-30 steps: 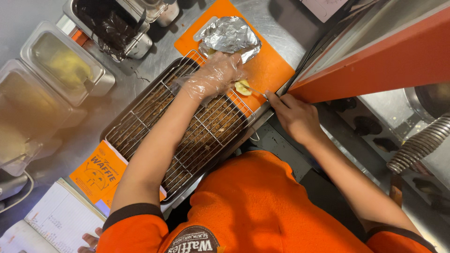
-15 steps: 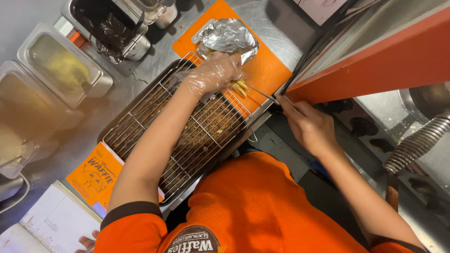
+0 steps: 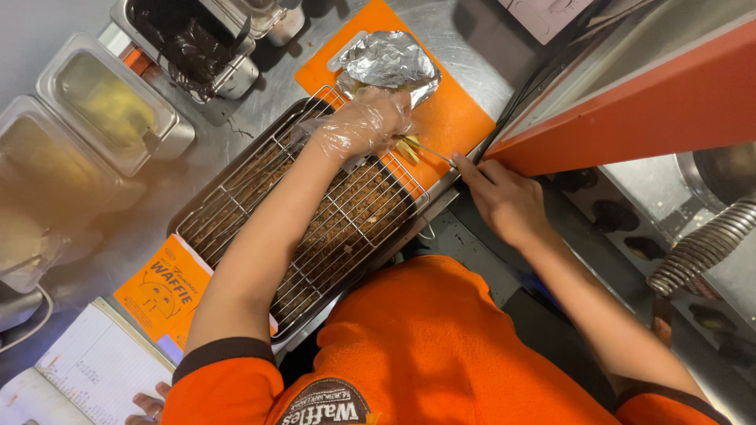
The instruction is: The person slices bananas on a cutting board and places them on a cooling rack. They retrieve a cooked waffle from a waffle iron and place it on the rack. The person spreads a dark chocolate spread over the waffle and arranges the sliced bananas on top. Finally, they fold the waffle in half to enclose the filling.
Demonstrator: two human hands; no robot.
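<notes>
Slicing on the orange board

Crinkled-plastic-gloved left hand [image 3: 364,124] pinches a small yellow piece [image 3: 407,147] on the smooth orange cutting board [image 3: 449,118]; bare right hand [image 3: 504,201] grips a thin knife [image 3: 431,149] beside the wire rack [image 3: 315,220].

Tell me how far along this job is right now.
Done: little that shows; the wire rack has only brown crumbs under it. In hand: the gloved left hand pinches a yellow piece over the orange board, and the right hand points a thin stick at it. Left: the foil bundle lies closed on the board.
</notes>
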